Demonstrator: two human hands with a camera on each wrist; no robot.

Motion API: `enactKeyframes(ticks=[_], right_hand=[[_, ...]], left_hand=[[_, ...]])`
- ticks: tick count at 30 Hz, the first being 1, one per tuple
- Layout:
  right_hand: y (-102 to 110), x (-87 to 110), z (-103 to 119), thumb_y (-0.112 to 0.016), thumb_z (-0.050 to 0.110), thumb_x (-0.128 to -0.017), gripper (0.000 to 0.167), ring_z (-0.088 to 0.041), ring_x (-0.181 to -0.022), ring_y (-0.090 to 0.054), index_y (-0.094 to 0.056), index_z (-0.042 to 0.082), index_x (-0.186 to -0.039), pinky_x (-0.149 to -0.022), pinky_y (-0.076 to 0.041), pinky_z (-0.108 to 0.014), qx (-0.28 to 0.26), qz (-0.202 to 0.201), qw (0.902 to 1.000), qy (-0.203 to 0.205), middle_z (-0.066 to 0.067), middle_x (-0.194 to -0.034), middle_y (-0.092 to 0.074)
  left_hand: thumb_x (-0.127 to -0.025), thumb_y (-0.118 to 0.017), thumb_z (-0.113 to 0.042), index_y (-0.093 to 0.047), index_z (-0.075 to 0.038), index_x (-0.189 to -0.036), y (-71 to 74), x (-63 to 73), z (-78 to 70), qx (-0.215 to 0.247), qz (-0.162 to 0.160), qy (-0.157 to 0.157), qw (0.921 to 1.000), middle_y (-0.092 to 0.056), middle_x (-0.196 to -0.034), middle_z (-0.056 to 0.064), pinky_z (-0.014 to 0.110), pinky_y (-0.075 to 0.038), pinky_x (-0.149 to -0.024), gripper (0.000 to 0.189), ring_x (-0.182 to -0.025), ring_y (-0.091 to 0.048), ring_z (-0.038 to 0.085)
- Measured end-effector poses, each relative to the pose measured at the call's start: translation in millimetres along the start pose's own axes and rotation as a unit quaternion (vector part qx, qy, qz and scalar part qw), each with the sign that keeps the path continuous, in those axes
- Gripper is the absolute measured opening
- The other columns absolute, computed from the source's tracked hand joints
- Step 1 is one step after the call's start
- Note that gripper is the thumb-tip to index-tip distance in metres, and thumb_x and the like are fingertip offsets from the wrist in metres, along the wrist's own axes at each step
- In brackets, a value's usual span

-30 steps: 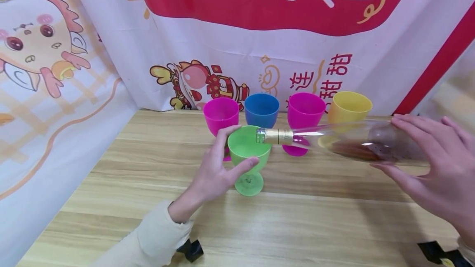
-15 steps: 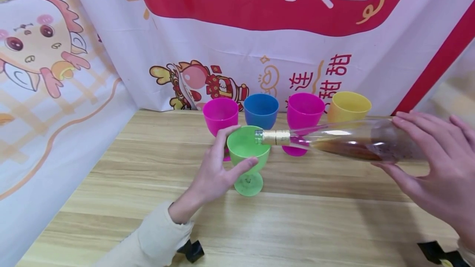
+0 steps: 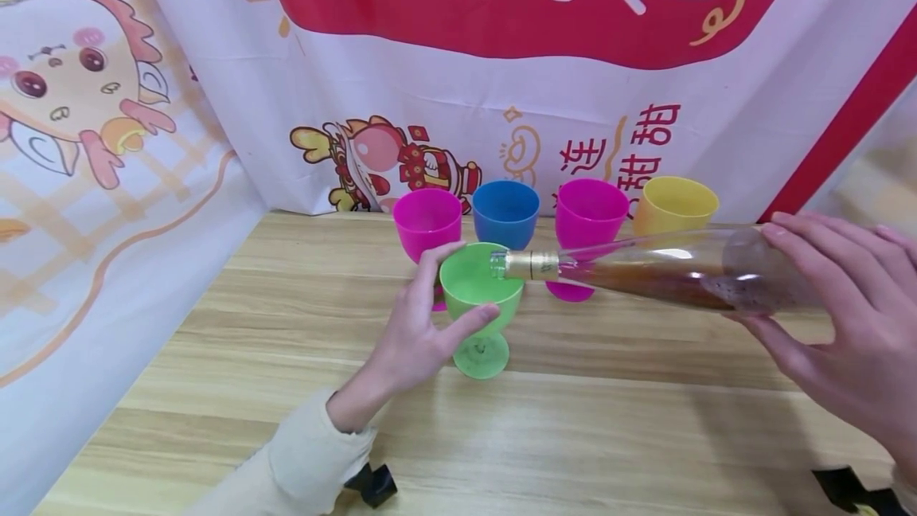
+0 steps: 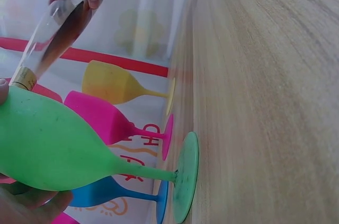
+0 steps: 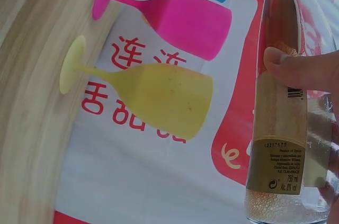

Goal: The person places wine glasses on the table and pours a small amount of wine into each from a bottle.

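My left hand (image 3: 411, 333) grips the bowl of a green plastic goblet (image 3: 473, 285), thumb on the near side. The goblet stands upright, its round foot (image 4: 185, 179) on the table in the left wrist view. With my right hand (image 3: 852, 325) I hold a clear glass wine bottle (image 3: 666, 273) near its base, lying almost level. Its gold-wrapped neck (image 3: 533, 265) points left, and the mouth is over the goblet's rim. Brown liquid lies along the bottle's lower side, reaching toward the neck. A printed label (image 5: 278, 166) shows in the right wrist view. Whether liquid runs out cannot be seen.
Behind the green goblet stand a magenta goblet (image 3: 427, 217), a blue goblet (image 3: 505, 213), another magenta goblet (image 3: 591, 213) and a yellow goblet (image 3: 673, 201). A printed white and red cloth (image 3: 401, 86) hangs behind the wooden table (image 3: 573, 436).
The bottle's base has risen slightly with my right hand, and the brown liquid has spread left toward the neck. My left hand and the green goblet have stayed in place.
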State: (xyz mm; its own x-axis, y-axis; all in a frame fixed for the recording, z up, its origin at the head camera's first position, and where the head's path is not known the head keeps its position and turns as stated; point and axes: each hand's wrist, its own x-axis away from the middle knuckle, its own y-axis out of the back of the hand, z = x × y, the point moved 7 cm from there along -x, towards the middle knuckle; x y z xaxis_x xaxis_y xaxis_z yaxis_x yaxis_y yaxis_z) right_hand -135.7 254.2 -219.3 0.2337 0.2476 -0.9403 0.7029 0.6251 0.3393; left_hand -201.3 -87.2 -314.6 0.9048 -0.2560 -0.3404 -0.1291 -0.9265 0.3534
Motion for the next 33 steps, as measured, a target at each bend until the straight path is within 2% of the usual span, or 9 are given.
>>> enactKeyframes(ticks=[5, 16, 22, 26, 33], right_hand=[[1.2, -1.6, 3.2, -0.061, 0.057, -0.103, 0.065, -0.043, -0.132, -0.062, -0.072, -0.002, -0.128, -0.126, -0.033, -0.04, 0.004, -0.008, 1.0, 0.0, -0.027, -0.129, -0.072], [2.5, -4.0, 7.5, -0.063, 0.054, -0.102, 0.062, -0.042, -0.132, -0.063, -0.073, -0.002, -0.127, -0.126, -0.032, -0.043, 0.003, -0.029, 0.9996, 0.003, -0.027, -0.128, -0.072], [2.5, -3.3, 6.6, -0.061, 0.055, -0.103, 0.062, -0.042, -0.134, -0.062, -0.072, 0.0, -0.129, -0.127, -0.032, -0.046, 0.01, -0.022, 0.9997, 0.003, -0.026, -0.13, -0.072], [2.4, -2.5, 5.7, -0.061, 0.055, -0.103, 0.062, -0.042, -0.134, -0.062, -0.072, 0.0, -0.129, -0.127, -0.032, -0.047, 0.015, -0.02, 0.9997, 0.005, -0.024, -0.132, -0.072], [2.5, -0.8, 3.8, -0.056, 0.058, -0.104, 0.066, -0.044, -0.138, -0.059, -0.07, 0.0, -0.133, -0.129, -0.029, -0.05, 0.023, 0.015, 0.9996, 0.007, -0.025, -0.137, -0.069]], left_hand=[[-0.097, -0.078, -0.03, -0.036, -0.023, -0.157, -0.9, 0.5, -0.8, 0.0, 0.001, 0.0, 1.0, -0.063, -0.141, 0.001, 0.046, -0.061, -0.098, 0.074, -0.125, -0.065, 0.024], [-0.097, -0.078, -0.028, -0.036, -0.021, -0.157, -1.3, -0.1, 0.2, 0.002, 0.003, 0.001, 1.0, -0.063, -0.141, 0.0, 0.042, -0.061, -0.098, 0.074, -0.125, -0.065, 0.021], [-0.097, -0.078, -0.03, -0.036, -0.023, -0.157, -0.9, 0.8, -1.7, -0.004, 0.002, 0.0, 1.0, -0.064, -0.139, 0.0, 0.039, -0.061, -0.096, 0.074, -0.124, -0.065, 0.02], [-0.097, -0.078, -0.03, -0.036, -0.023, -0.157, -0.9, 0.8, -2.2, -0.003, 0.001, -0.003, 1.0, -0.064, -0.139, 0.001, 0.042, -0.062, -0.096, 0.073, -0.123, -0.065, 0.021], [-0.097, -0.078, -0.029, -0.036, -0.022, -0.157, -0.9, 0.6, -2.9, -0.002, 0.0, -0.006, 1.0, -0.065, -0.138, 0.002, 0.047, -0.062, -0.096, 0.073, -0.122, -0.066, 0.022]])
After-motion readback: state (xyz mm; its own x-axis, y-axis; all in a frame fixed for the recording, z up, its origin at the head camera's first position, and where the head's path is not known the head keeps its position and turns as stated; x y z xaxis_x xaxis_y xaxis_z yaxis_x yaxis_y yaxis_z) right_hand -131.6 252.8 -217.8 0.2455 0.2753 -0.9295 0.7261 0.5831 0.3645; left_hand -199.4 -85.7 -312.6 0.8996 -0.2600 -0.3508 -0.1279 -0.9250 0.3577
